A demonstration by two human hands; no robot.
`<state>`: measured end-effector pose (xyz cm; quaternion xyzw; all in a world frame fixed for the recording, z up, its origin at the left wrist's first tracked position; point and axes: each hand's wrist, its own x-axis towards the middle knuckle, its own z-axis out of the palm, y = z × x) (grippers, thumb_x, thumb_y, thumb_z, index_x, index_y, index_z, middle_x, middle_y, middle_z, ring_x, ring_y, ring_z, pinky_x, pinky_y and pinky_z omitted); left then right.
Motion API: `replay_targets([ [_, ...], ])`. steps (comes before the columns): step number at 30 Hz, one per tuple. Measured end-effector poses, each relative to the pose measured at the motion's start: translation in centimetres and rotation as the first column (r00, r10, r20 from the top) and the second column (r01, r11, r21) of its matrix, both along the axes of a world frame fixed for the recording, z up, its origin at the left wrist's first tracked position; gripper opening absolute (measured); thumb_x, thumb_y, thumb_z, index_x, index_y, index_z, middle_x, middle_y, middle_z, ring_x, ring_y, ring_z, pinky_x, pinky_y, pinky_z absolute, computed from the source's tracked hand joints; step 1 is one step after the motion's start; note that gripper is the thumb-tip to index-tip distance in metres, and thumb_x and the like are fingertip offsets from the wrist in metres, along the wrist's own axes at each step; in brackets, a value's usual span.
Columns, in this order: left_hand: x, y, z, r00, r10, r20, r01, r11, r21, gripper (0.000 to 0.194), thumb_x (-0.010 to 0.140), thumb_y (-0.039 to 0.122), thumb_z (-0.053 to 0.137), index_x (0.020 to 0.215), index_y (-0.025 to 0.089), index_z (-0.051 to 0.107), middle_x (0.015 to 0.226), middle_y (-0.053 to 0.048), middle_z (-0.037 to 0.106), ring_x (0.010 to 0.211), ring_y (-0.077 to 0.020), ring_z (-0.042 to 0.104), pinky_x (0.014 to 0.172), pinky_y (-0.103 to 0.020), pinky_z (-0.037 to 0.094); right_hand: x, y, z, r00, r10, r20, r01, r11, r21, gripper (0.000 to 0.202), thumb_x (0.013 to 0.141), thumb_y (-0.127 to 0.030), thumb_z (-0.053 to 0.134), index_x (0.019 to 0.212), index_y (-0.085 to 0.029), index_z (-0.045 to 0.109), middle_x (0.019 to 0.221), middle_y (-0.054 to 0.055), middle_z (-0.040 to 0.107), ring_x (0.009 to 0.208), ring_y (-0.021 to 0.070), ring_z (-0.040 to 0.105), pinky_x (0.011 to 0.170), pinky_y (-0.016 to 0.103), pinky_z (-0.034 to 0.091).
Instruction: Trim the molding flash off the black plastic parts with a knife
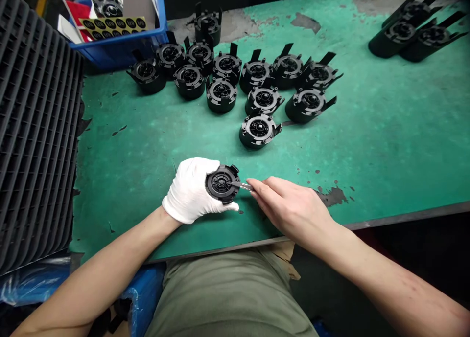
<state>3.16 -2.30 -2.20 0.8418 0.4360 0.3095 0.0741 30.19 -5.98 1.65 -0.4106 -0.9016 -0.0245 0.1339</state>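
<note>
My left hand (194,189), in a white glove, grips a round black plastic part (222,183) above the green table, its ringed face turned up. My bare right hand (281,197) pinches a small metal blade tool (242,185), which looks like a knife or tweezers. The tool's tip lies over the face of the black part, near its centre; whether it touches cannot be made out. Beyond my hands stands a group of similar black parts, the nearest one (258,129) straight ahead of the held part.
A stack of black ridged trays (36,126) rises at the left. The blue bin (121,48) at the back left holds stickers and papers. More black parts (414,33) stand at the back right of the green table (385,146). Blue plastic (147,298) lies below the front edge.
</note>
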Motion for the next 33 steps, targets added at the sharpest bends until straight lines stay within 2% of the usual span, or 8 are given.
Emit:
replay_targets([
  [3, 0.1, 0.1, 0.1, 1.0, -0.011, 0.01, 0.011, 1.0, 0.03, 0.092, 0.068, 0.097, 0.071, 0.118, 0.02, 0.066, 0.104, -0.011, 0.078, 0.095, -0.0313, 0.077, 0.087, -0.044, 0.06, -0.2, 0.0, 0.3, 1.0, 0.017, 0.005, -0.017, 1.0, 0.008, 0.023, 0.108, -0.023, 0.06, 0.126, -0.012, 0.07, 0.079, -0.001, 0.057, 0.065, 0.0149, 0.048, 0.057, 0.033, 0.035],
  [6, 0.0, 0.1, 0.0, 1.0, -0.012, 0.002, 0.011, 0.999, 0.035, 0.092, 0.067, 0.096, 0.073, 0.118, 0.02, 0.067, 0.104, -0.012, 0.078, 0.095, -0.0323, 0.077, 0.087, -0.045, 0.06, -0.4, -0.3, 0.9, 0.998, 0.035, 0.058, -0.035, 0.999, -0.014, 0.028, 0.102, -0.013, 0.062, 0.13, -0.01, 0.067, 0.083, 0.001, 0.058, 0.07, 0.0167, 0.049, 0.057, 0.034, 0.034],
  [9, 0.0, 0.1, 0.0, 1.0, -0.01, -0.004, 0.01, 1.0, 0.009, 0.094, 0.065, 0.096, 0.075, 0.119, 0.018, 0.068, 0.106, -0.013, 0.078, 0.096, -0.0339, 0.077, 0.087, -0.047, 0.06, -0.6, -0.6, 1.6, 0.99, 0.06, 0.127, -0.059, 0.998, -0.015, 0.038, 0.097, -0.003, 0.057, 0.134, -0.005, 0.063, 0.085, 0.003, 0.059, 0.074, 0.0189, 0.052, 0.058, 0.035, 0.036],
  [13, 0.1, 0.1, 0.1, 1.0, -0.025, 0.018, 0.026, 0.999, -0.02, 0.09, 0.067, 0.093, 0.076, 0.117, 0.018, 0.069, 0.106, -0.013, 0.078, 0.097, -0.0333, 0.077, 0.089, -0.046, 0.061, -0.4, -0.5, 1.8, 0.979, 0.102, 0.176, -0.107, 0.994, 0.018, 0.042, 0.095, 0.001, 0.05, 0.136, -0.001, 0.06, 0.084, 0.004, 0.059, 0.075, 0.0198, 0.053, 0.059, 0.034, 0.038],
  [20, -0.2, 0.1, -0.3, 0.999, -0.027, 0.02, 0.028, 0.997, -0.073, 0.094, 0.064, 0.095, 0.076, 0.12, 0.019, 0.069, 0.11, -0.013, 0.078, 0.102, -0.0339, 0.077, 0.094, -0.047, 0.061, 0.5, 0.9, 1.1, 0.968, 0.212, 0.131, -0.219, 0.975, 0.038, 0.033, 0.099, -0.001, 0.049, 0.13, -0.003, 0.06, 0.081, 0.003, 0.059, 0.071, 0.0174, 0.052, 0.054, 0.033, 0.033],
  [24, -0.3, 0.2, -0.4, 0.998, -0.044, 0.038, 0.047, 0.995, -0.084, 0.094, 0.064, 0.094, 0.077, 0.121, 0.02, 0.067, 0.11, -0.013, 0.077, 0.102, -0.0333, 0.077, 0.094, -0.047, 0.061, 1.0, 2.0, 0.7, 0.955, 0.267, 0.129, -0.269, 0.963, 0.004, 0.027, 0.103, -0.006, 0.049, 0.126, -0.01, 0.063, 0.08, 0.002, 0.058, 0.07, 0.0167, 0.052, 0.055, 0.032, 0.031],
  [27, -0.3, 0.3, -0.1, 0.996, -0.058, 0.068, 0.065, 0.992, -0.106, 0.089, 0.068, 0.091, 0.078, 0.121, 0.02, 0.067, 0.11, -0.012, 0.077, 0.102, -0.0323, 0.077, 0.095, -0.046, 0.06, 1.4, 2.8, 0.7, 0.962, 0.251, 0.11, -0.252, 0.968, -0.001, 0.02, 0.106, -0.012, 0.05, 0.118, -0.015, 0.066, 0.08, 0.001, 0.058, 0.069, 0.0155, 0.051, 0.056, 0.032, 0.029],
  [33, -0.2, 0.2, -0.1, 0.994, -0.075, 0.076, 0.082, 0.992, -0.093, 0.089, 0.07, 0.088, 0.078, 0.124, 0.018, 0.065, 0.113, -0.013, 0.076, 0.103, -0.0325, 0.076, 0.096, -0.046, 0.06, 1.3, 2.7, 1.1, 0.986, 0.166, 0.012, -0.167, 0.982, 0.087, 0.015, 0.109, -0.024, 0.057, 0.114, -0.016, 0.069, 0.077, -0.001, 0.059, 0.066, 0.0132, 0.051, 0.057, 0.032, 0.031],
])
